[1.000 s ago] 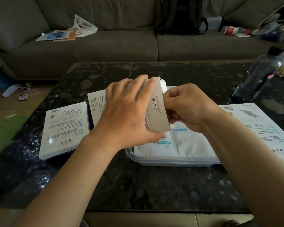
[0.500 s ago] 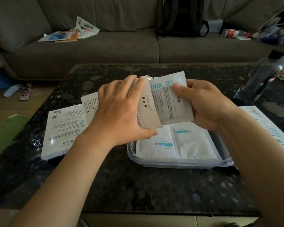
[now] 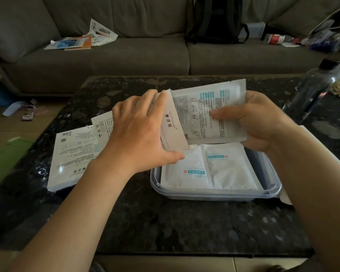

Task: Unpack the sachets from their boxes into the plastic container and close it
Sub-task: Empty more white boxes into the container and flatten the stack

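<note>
1. Head view: dark speckled table [image 3: 165, 222] before a grey sofa [image 3: 106, 59].
2. Your left hand [image 3: 137, 134] grips the box [image 3: 173, 126], fingers curled over its top and thumb under its lower corner.
3. Your right hand [image 3: 263, 122] pinches a sachet [image 3: 208, 110], thumb on its face. Its left edge is tucked behind the box's open end, above the plastic container [image 3: 214, 195].
4. Two packed sachets [image 3: 186, 173] lie flat, side by side; container floor shows along the right wall.
5. A second box [image 3: 71, 158] lies just left of your left hand, and a bottle [image 3: 310, 89] stands far right. Tabletop shows before the near rim.
</note>
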Demonstrator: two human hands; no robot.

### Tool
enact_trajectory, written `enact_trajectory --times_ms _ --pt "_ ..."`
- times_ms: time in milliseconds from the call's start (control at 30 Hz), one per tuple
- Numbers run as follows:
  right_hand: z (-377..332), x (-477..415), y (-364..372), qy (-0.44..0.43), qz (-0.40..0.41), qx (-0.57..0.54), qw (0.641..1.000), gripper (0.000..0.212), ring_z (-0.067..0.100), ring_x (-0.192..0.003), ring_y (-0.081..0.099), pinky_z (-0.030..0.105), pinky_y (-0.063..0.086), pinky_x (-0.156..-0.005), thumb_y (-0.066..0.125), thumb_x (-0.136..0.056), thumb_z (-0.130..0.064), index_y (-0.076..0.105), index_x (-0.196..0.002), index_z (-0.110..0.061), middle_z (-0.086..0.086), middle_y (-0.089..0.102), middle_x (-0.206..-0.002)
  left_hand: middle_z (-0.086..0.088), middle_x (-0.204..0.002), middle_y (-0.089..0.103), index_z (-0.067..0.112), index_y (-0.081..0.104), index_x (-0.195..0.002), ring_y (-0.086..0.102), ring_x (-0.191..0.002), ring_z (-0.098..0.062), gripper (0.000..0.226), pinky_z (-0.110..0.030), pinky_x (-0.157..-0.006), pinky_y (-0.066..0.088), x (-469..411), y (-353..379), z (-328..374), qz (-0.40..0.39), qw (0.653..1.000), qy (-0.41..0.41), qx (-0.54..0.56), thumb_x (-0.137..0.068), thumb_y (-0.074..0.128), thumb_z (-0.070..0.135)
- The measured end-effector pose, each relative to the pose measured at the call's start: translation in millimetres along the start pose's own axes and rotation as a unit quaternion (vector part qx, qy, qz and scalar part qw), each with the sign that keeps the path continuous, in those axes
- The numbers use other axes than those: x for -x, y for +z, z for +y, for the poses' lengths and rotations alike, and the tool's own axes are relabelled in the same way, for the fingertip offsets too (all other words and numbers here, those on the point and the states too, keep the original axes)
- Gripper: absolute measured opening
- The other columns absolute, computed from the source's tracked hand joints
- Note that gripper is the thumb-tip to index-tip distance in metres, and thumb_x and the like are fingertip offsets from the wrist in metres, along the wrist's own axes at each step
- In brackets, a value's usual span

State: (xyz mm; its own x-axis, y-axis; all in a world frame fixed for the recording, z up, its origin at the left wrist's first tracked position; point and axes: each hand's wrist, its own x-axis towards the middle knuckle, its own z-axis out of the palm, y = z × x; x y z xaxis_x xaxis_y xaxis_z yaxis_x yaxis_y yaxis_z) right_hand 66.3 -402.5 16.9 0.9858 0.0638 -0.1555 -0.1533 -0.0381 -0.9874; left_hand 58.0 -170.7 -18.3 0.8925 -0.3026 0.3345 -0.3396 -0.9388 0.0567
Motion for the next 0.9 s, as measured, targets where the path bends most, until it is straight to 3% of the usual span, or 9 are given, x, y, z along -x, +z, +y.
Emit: enact_trajectory --times_ms 200,333,467,600,667,800,900 --pt "-6 8 -26 -0.045 0.023 -0.006 0.999 0.030 0.018 -0.090 0.076 0.032 0.062 -0.063 0.064 -0.086 0.007 0.068 -0.112 -0.009 0.004 0.078 -0.101 -0.003 -0.162 0.030 0.022 0.019 -0.159 0.036 -0.142 -0.035 0.134 -0.056 -0.115 0.028 0 -2 -5 -0.009 0.999 -0.030 -0.006 -0.052 0.065 0.089" --pt "-6 15 -45 -0.076 0.050 0.116 0.989 0.024 0.016 -0.091 0.075 0.033 0.063 -0.068 0.068 -0.085 0.005 0.070 -0.102 -0.012 0.000 0.078 -0.098 -0.003 -0.161 0.028 0.022 0.018 -0.159 0.034 -0.143 -0.035 0.134 -0.056 -0.115 0.027 -1 -3 -5 -0.012 0.999 -0.043 -0.013 -0.057 0.076 0.085" --pt "-8 23 -55 -0.090 0.046 0.285 0.953 0.025 0.014 -0.091 0.071 0.028 0.057 -0.074 0.070 -0.086 0.000 0.070 -0.093 -0.024 -0.006 0.073 -0.095 -0.003 -0.161 0.029 0.022 0.019 -0.160 0.033 -0.143 -0.036 0.134 -0.055 -0.114 0.027 0 -3 -2 -0.010 0.998 -0.055 -0.009 -0.057 0.078 0.083" --pt "3 25 -40 -0.132 0.011 0.463 0.877 0.034 0.016 -0.100 0.064 0.008 0.048 -0.063 0.060 -0.093 0.001 0.074 -0.113 -0.023 -0.010 0.068 -0.106 -0.003 -0.160 0.031 0.022 0.021 -0.159 0.034 -0.142 -0.035 0.133 -0.055 -0.113 0.027 -1 -2 0 -0.009 0.998 -0.059 -0.001 -0.056 0.079 0.082" --pt "10 26 -31 -0.134 -0.013 0.524 0.841 0.041 0.017 -0.101 0.063 0.010 0.047 -0.072 0.054 -0.096 0.001 0.070 -0.124 -0.024 -0.004 0.070 -0.118 -0.003 -0.160 0.031 0.022 0.021 -0.160 0.034 -0.142 -0.035 0.134 -0.055 -0.114 0.027 -1 -1 1 -0.011 0.998 -0.060 0.000 -0.055 0.079 0.082" --pt "32 30 -11 -0.079 -0.068 0.618 0.780 0.059 0.018 -0.118 0.059 0.032 0.052 -0.097 0.054 -0.095 0.001 0.056 -0.138 -0.040 -0.008 0.060 -0.139 -0.005 -0.157 0.034 0.021 0.023 -0.158 0.037 -0.139 -0.037 0.134 -0.056 -0.112 0.029 0 -1 3 -0.009 0.998 -0.055 0.002 -0.054 0.081 0.082" --pt "45 34 -9 -0.039 -0.146 0.627 0.764 0.054 0.018 -0.134 0.050 0.038 0.040 -0.113 0.051 -0.100 -0.013 0.044 -0.146 -0.042 -0.011 0.051 -0.147 -0.005 -0.157 0.034 0.021 0.023 -0.159 0.037 -0.139 -0.037 0.134 -0.055 -0.112 0.030 0 -1 4 -0.011 0.998 -0.056 0.003 -0.055 0.081 0.081"
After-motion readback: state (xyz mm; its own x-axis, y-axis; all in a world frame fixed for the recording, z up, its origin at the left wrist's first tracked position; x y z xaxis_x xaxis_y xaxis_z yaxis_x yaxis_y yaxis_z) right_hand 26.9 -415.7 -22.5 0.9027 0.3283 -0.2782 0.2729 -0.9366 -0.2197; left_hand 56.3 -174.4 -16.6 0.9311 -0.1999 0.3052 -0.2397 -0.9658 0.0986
